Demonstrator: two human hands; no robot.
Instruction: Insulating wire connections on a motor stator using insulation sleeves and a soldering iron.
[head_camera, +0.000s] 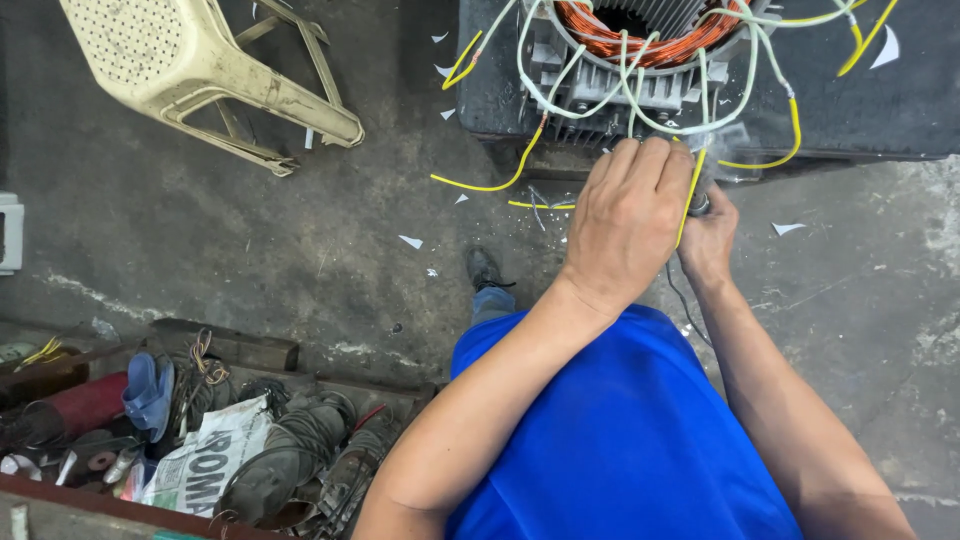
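We look down on a rough grey concrete floor (250, 230), stained dark in patches and scuffed pale along a crack line at the left. Small white paper scraps (411, 241) lie scattered across it. At the upper left we see a cream plastic stool (200, 70) tipped on its side, grimy along the legs. Along the lower left runs a low wooden tray (240, 350) crowded with clutter: coils of old wire (290, 450), a crumpled newspaper (215, 455), a blue sandal (148, 392) and a dark red cylinder (85, 403). The light is even and soft, casting no hard shadows.
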